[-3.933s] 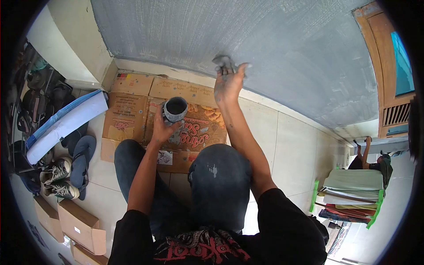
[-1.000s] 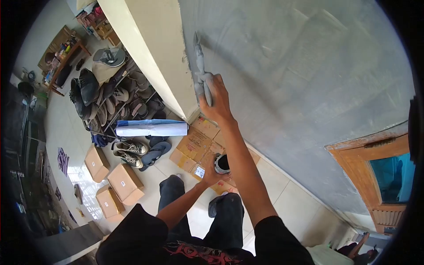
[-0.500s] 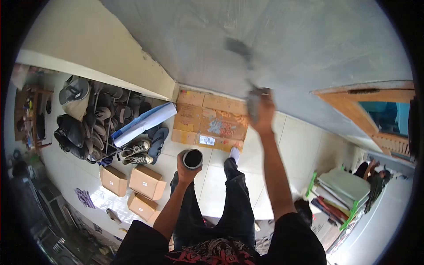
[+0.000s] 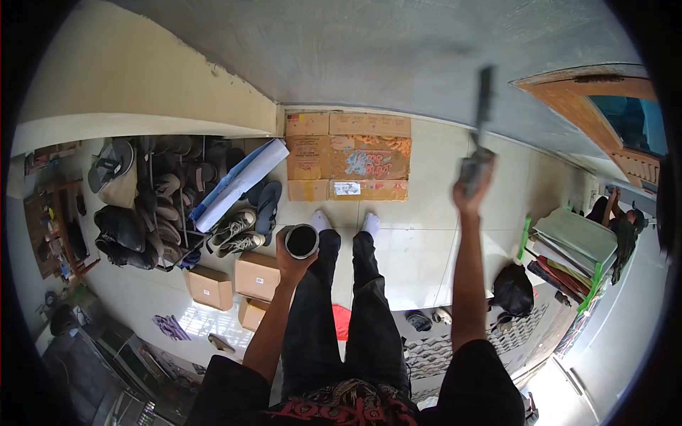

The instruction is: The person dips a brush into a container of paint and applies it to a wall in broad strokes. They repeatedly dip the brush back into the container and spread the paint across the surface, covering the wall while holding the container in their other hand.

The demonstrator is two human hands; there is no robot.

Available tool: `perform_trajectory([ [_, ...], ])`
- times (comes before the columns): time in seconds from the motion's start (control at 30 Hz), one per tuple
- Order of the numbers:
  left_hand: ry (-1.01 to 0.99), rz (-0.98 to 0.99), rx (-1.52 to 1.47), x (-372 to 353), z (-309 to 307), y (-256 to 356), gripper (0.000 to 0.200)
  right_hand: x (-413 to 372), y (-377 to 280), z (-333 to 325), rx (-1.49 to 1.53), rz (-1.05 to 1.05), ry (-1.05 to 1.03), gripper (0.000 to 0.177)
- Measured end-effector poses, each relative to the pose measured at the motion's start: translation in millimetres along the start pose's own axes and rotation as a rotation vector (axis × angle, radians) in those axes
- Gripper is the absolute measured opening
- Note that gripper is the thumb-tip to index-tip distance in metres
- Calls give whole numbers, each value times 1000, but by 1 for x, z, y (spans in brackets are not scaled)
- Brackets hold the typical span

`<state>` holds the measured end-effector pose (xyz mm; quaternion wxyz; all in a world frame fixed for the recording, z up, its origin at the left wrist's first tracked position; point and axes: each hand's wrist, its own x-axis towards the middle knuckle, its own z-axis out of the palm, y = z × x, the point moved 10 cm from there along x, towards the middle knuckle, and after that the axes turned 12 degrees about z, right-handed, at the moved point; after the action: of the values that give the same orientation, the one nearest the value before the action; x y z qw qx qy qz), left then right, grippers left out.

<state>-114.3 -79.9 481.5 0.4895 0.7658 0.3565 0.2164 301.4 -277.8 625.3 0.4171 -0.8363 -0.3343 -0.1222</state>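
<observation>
The right hand point(image 4: 472, 186), closed around a grey flat scraper point(image 4: 485, 92), has swung to the upper right, across the grey wall point(image 4: 369, 50). That stroke looks done. The left hand point(image 4: 293, 264) grips the small round dark tin point(image 4: 302, 241), mid-frame.

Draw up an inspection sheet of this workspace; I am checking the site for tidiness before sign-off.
Surface: tiled floor, with flattened cardboard at the foot of the grey wall.
Job's things: tin, dark inside; flat-bladed tool, blurred, raised near the wall.
Clutter: shoe rack, sneakers, rolled sheet, cardboard boxes, black bag.
Hands: left hand holds the tin; right hand grips the flat-bladed tool.
Cables: nothing seen.
Surroundings: wooden window frame, stacked folders, another person at far right.
</observation>
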Motion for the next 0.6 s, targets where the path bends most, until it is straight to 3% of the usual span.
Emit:
perform_trajectory([
  [0.1, -1, -21, -10, -6, -6, 4, 80, -9, -77, 134, 161, 269, -481, 32],
  [0.13, 7, -21, -5, -8, -8, 7, 80, 13, -162, 130, 243, -223, -334, 33],
  [0.17, -4, -16, -2, -10, -8, 9, 80, 2, -166, 182, 309, -191, -442, 32],
  [0.2, 17, -9, 15, -13, -9, 9, 80, 16, -206, 195, 271, -296, -392, 31],
  [0.27, 11, 15, 24, -16, -8, 13, 79, 36, -242, 221, 246, -310, -418, 34],
  [0.4, 123, 40, 81, -37, -10, 12, 81, 69, -222, 210, 232, -253, -287, 34],
  [0.47, 196, 136, 248, -45, -12, 24, 82, 79, -188, 165, 139, -259, -161, 29],
  [0.53, 119, 40, 145, -40, -6, 35, 84, 81, -140, 120, 83, -228, -121, 24],
  [0.57, 124, 23, 106, -43, -4, 35, 84, 83, -115, 93, 40, -164, -155, 47],
  [0.6, 131, 7, 66, -45, -2, 37, 83, 82, -90, 62, 37, -186, -189, 56],
])
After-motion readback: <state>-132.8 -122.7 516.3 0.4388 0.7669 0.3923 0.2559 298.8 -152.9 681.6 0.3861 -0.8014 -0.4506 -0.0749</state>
